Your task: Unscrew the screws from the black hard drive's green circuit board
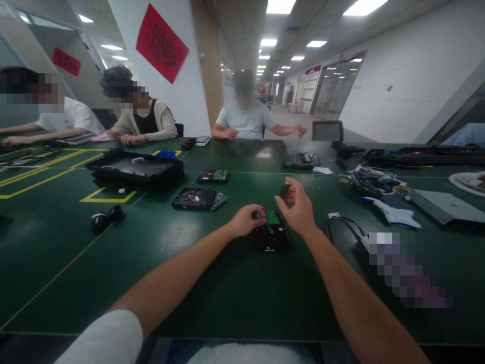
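Green table (212, 283) spreads out, co-workers at the far edge. At frame centre your left hand (246, 220) pins the hard drive (273, 233), fingers pressed together on it; your right hand (299, 207), fingers clamped on a screwdriver (285, 189), looks mid-unscrewing. Next, seat the tip squarely.

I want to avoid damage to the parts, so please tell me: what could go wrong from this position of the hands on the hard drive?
1. The left hand steadies the hard drive only at one edge; pressure from the tool could make it slide on the smooth green table.
2. The right hand holds a screwdriver above the exposed green circuit board; a slip might scratch it.
3. A black cable lies near the right forearm and could be snagged.
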The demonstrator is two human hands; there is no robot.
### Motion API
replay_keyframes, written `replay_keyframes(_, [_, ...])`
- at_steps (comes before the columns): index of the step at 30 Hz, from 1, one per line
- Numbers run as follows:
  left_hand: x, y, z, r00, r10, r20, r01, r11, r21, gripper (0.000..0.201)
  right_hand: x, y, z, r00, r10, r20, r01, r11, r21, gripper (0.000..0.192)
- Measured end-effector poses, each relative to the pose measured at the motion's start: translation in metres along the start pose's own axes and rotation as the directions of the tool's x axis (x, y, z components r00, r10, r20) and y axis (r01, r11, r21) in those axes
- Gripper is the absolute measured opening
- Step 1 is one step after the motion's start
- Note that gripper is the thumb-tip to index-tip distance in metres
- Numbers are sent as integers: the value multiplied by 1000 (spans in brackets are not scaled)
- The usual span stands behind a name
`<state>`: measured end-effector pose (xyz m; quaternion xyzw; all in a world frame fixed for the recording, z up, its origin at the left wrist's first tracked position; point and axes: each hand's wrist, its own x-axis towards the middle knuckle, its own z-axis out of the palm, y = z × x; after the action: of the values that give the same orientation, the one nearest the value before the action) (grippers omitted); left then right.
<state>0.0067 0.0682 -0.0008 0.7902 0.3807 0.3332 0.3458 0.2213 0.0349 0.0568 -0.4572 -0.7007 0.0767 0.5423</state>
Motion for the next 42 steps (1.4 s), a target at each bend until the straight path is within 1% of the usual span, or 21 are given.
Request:
replay_keyframes(1, [0,1,0,1000,9,3,-9,1000,3,15,1,0,0,999,-38,8,38,998,-44,64])
replay_keyframes(3, [0,2,-1,1000,21,3,-21,1000,9,14,1,-1,-1,995,-86,49,89,993,-76,62])
replay_keyframes(6, [-1,3,-2,999,35,-4,-35,999,6,12,1,0,1,992,-91,90,95,994,-46,65])
replay_keyframes(8, [-2,4,-2,999,44,-2,-44,999,3,11,1,1,2,995,-70,77,73,997,-35,68])
replay_keyframes(12, [-2,6,-3,999,51,7,-51,999,5,9,0,4,2,998,-55,31,57,996,-73,67])
replay_keyframes(15, [-2,6,-4,997,72,14,-72,997,7,9,0,4,1,997,-67,35,70,995,-73,65])
replay_keyframes(22, [-2,3,-3,995,97,16,-97,995,34,10,-1,4,3,998,-52,42,52,999,2,67])
replay_keyframes(25, [-2,1,-3,993,113,20,-113,993,39,10,0,3,3,997,-79,24,80,995,-54,64])
replay_keyframes(28, [-1,0,-3,991,128,23,-129,991,37,10,0,1,1,993,-118,33,120,987,-106,62])
replay_keyframes(31, [-1,-1,-3,991,133,25,-134,990,37,10,1,0,-1,988,-151,43,155,980,-121,59])
replay_keyframes(33, [-1,-2,-3,992,125,27,-126,991,41,10,0,1,0,988,-151,41,154,982,-106,61])
replay_keyframes(36, [-1,-3,-3,993,111,29,-112,993,39,10,0,3,2,993,-117,20,118,990,-78,65])
replay_keyframes(39, [-1,-3,-2,993,116,22,-117,993,16,8,0,5,3,994,-109,-11,107,989,-106,63])
replay_keyframes(42, [0,-3,-1,992,123,24,-123,992,19,8,2,3,0,990,-142,-14,138,979,-149,59])
